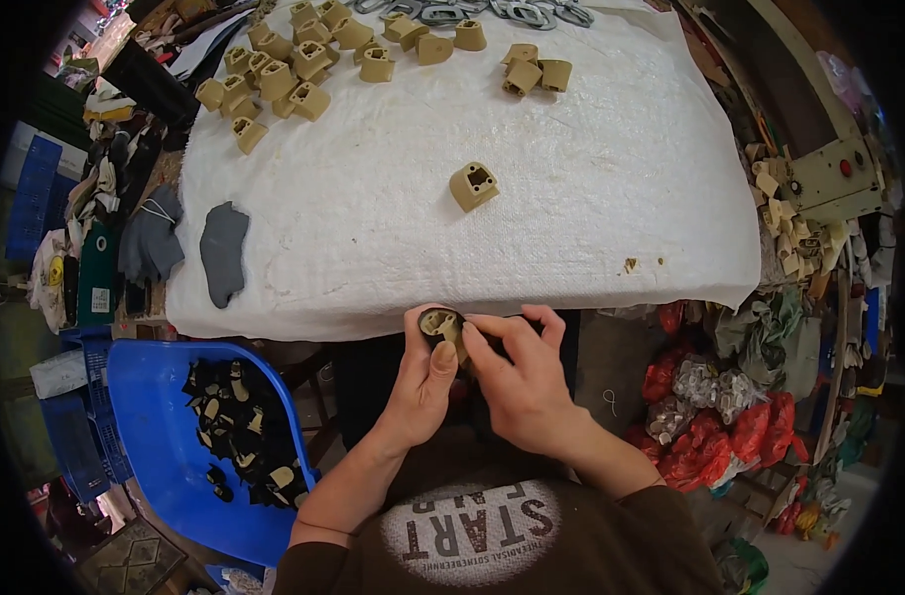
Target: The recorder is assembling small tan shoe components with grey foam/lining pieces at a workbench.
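Just off the table's near edge, my left hand grips a tan shoe heel with a black covering around its rim. Its hollowed end faces up, and my left thumb presses on it. From the right side, my right hand pinches the same heel's edge with thumb and forefinger; the other fingers are curled or lifted. What lies under the right fingertips is partly hidden. A bare tan heel with holes in its end stands alone on the white table cover ahead of my hands.
Many tan heels cluster at the far left; a few others sit right of them. Grey metal rings lie at the back. A grey cloth piece is at left. A blue tub holds black-covered heels. Red bags lie right.
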`<action>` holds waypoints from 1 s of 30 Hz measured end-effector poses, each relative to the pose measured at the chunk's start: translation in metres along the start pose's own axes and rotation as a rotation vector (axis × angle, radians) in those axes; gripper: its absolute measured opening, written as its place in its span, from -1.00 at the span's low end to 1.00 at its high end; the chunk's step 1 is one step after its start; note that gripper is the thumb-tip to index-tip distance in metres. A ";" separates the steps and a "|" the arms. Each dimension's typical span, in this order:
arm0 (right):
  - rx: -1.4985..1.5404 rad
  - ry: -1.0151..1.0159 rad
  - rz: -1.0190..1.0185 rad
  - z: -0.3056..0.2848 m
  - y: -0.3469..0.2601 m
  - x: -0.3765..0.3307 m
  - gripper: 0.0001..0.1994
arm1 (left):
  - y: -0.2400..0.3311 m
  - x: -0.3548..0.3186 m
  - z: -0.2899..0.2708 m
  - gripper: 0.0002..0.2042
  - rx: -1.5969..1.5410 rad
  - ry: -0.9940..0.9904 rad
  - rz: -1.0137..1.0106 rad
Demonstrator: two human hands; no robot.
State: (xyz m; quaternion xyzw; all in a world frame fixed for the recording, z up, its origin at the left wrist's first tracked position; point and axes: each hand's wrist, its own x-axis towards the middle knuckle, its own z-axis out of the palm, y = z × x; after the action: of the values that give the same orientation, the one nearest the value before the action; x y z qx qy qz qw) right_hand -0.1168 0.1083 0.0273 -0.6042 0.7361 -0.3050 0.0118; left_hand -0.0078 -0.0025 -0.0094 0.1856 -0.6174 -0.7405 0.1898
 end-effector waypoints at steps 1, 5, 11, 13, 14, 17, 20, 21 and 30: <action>0.104 0.047 0.007 -0.005 0.003 0.004 -0.62 | 0.001 0.000 -0.002 -0.52 -0.016 -0.014 -0.039; 0.733 -0.012 0.310 -0.020 0.026 0.007 -0.80 | 0.016 0.002 -0.002 -0.32 -0.139 -0.115 -0.133; 1.349 -0.347 0.481 -0.009 0.049 0.009 -0.38 | 0.024 0.001 0.007 -0.22 -0.153 -0.235 -0.156; 1.258 -0.349 0.450 -0.015 0.045 0.012 -0.41 | 0.025 0.001 0.002 -0.29 -0.150 -0.296 -0.140; 1.169 -0.349 0.415 -0.017 0.044 0.013 -0.43 | 0.026 0.001 0.001 -0.36 -0.144 -0.357 -0.123; 1.022 -0.268 0.407 -0.014 0.040 0.014 -0.56 | 0.023 0.004 0.010 -0.25 -0.094 -0.248 -0.141; 0.920 -0.269 0.523 -0.008 0.034 0.018 -0.68 | 0.019 0.002 0.011 -0.26 -0.053 -0.224 -0.204; 0.919 -0.292 0.518 -0.010 0.034 0.022 -0.77 | 0.014 0.001 0.011 -0.26 -0.052 -0.223 -0.204; 0.978 -0.017 0.245 -0.003 0.054 0.009 -0.75 | 0.020 0.007 0.004 -0.41 -0.448 -0.096 -0.370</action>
State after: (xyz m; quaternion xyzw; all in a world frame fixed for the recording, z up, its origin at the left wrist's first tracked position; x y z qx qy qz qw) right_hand -0.1681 0.1062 0.0074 -0.4397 0.5723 -0.6057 0.3351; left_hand -0.0147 -0.0057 0.0103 0.2134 -0.4024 -0.8883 0.0583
